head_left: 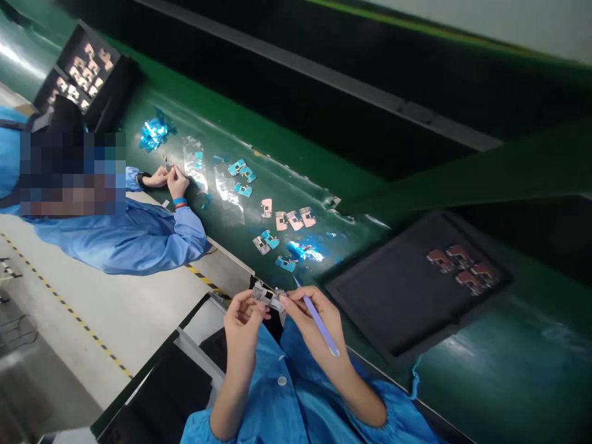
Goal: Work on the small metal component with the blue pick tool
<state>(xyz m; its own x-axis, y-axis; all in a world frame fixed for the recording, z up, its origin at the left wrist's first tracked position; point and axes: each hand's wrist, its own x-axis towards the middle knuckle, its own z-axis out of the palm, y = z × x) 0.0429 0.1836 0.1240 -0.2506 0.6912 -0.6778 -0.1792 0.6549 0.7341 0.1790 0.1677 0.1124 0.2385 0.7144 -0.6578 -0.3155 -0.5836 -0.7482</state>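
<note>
Between my two hands is a small grey circuit board [266, 294], held up near the front edge of the green bench. My left hand [243, 314] is closed with its fingertips on the board's left end. My right hand [319, 314] pinches the right end, and a pair of light purple tweezers [320, 325] lies across that same hand, tip pointing up towards the bench. Just beyond sit a blue-covered board [285, 264], a crumpled pile of shiny blue film [306, 250] and several pink-faced boards [295, 220].
On the right stands a black tray [388, 290] with several reddish boards [469, 282] at its far end. A co-worker [124, 234] sits to the left, handling a small piece. Beyond are another blue film pile [154, 133], clear plastic sheets [229, 196] and a black divided box [83, 74].
</note>
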